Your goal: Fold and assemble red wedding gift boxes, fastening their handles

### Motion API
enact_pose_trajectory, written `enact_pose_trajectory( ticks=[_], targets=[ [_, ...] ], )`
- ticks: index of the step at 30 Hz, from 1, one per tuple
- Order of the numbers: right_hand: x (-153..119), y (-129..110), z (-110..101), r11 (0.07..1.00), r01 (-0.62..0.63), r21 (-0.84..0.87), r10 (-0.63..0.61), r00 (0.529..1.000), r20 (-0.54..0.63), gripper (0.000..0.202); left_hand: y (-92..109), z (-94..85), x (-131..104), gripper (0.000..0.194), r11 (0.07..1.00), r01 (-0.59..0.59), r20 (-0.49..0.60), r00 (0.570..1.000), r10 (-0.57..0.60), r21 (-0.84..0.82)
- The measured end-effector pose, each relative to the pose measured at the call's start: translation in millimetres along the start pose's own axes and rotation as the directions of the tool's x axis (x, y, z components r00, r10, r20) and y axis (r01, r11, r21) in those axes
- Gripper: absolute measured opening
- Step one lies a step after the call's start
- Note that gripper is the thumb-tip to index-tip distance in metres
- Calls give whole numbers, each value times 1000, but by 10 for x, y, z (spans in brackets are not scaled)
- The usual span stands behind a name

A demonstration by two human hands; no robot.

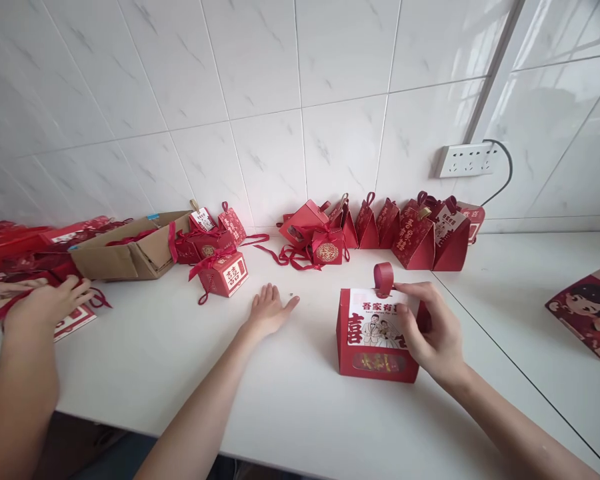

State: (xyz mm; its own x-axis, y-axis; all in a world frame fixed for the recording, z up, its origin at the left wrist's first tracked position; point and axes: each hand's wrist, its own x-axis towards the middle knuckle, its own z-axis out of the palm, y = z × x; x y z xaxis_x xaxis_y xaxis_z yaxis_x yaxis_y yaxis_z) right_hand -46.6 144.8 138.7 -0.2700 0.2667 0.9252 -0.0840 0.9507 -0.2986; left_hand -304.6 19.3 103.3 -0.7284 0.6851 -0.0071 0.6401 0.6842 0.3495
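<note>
My right hand (433, 330) grips the upper right side of a red gift box (380, 365), thumb on the white printed front and fingers behind the top. The box stands upright on the white table. A ribbon loop (383, 279) rises from its top, and a small clear window low on the front shows gold-coloured contents. My left hand (269, 312) lies flat on the table with the fingers stretched out, holding nothing. Beyond it, to the left, sits a small red box (225, 273) with a ribbon bow. A tiny dark speck (291, 294) lies beside the left fingers.
Several red gift boxes (415, 237) line the tiled wall, with loose ribbons (300, 260) among them. An open cardboard box (130, 250) stands left. Another person's hands (45, 300) handle a red ribbon and box there. A printed box (590, 310) sits far right, below a power strip (467, 160).
</note>
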Motion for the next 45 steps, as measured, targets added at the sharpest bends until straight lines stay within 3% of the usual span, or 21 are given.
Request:
enact_pose_trajectory(
  ticks=[2, 7, 12, 15, 20, 23, 30, 35, 37, 41, 45],
  targets=[
    [-1, 0, 2, 1000, -5, -2, 5, 1000, 0, 23, 67, 43, -40, 79, 996, -90, 9, 996, 90, -16],
    [-7, -2, -3, 999, -30, -15, 30, 999, 18, 22, 79, 12, 6, 45, 960, -258, -50, 966, 254, -111],
    [-16, 2, -12, 999, -36, -14, 36, 999, 8, 20, -53, -18, 153, 44, 923, -339, -196, 932, 305, -180],
    [-9, 2, -10, 999, -38, -9, 38, 999, 23, 21, -40, 12, 136, 36, 879, -449, -239, 882, 407, -159],
    [3, -1, -10, 1000, -19, -1, 19, 1000, 21, 22, 88, 89, 47, 23, 767, -629, -172, 775, 608, -124],
    [5, -8, -19, 999, -30, -13, 31, 999, 20, 20, 49, 89, 99, 25, 768, -628, -172, 776, 607, -121],
    [36, -16, -16, 999, -39, -20, 40, 999, 23, 20, -205, 19, 342, 26, 825, -555, -313, 806, 502, -105],
    [37, -15, -7, 999, -38, -5, 38, 999, 22, 22, -51, 12, 242, 29, 815, -572, -412, 768, 491, -94],
    [36, -18, 2, 999, -41, 4, 41, 999, 11, 21, 105, -15, 98, 30, 770, -630, -448, 720, 531, -100],
    [44, -36, 19, 998, -65, 15, 65, 998, -9, 17, 524, -149, -290, 26, 539, -830, -606, 504, 615, -145],
    [59, -53, 21, 997, -71, 19, 71, 997, -8, 12, 995, -295, -581, 21, 328, -933, -700, 331, 633, -144]
  ],
)
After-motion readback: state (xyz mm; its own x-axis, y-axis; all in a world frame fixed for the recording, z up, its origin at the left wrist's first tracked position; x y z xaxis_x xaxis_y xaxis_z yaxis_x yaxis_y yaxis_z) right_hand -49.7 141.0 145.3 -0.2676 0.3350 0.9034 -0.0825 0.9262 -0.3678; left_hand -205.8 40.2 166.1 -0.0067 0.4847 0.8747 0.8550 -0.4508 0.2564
